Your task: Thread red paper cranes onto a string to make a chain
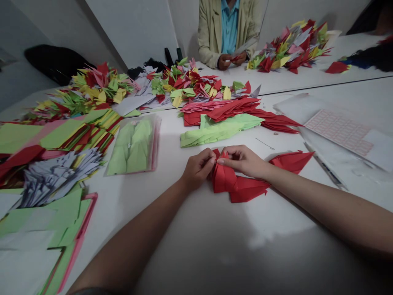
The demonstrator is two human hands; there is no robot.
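Between my two hands is a folded red paper piece (224,179), held just above the white table. My left hand (201,166) pinches its upper left edge with thumb and forefinger. From the other side my right hand (242,159) grips its top fold, fingers closed on the paper. Another folded red paper (248,190) lies below my right wrist, partly behind the held one. Beyond my right forearm rests a further red folded piece (291,161), partly covered by the arm. A fanned stack of light green folded papers (221,130) lies ahead of my hands.
Red folded papers (227,110) lie behind the green stack. A clear packet of green pieces (133,145) sits left, near piled paper sheets (37,221). Heaps of coloured folded paper (190,84) line the back. A pen (327,166) lies right. Across the table, a person (229,32) holds paper.
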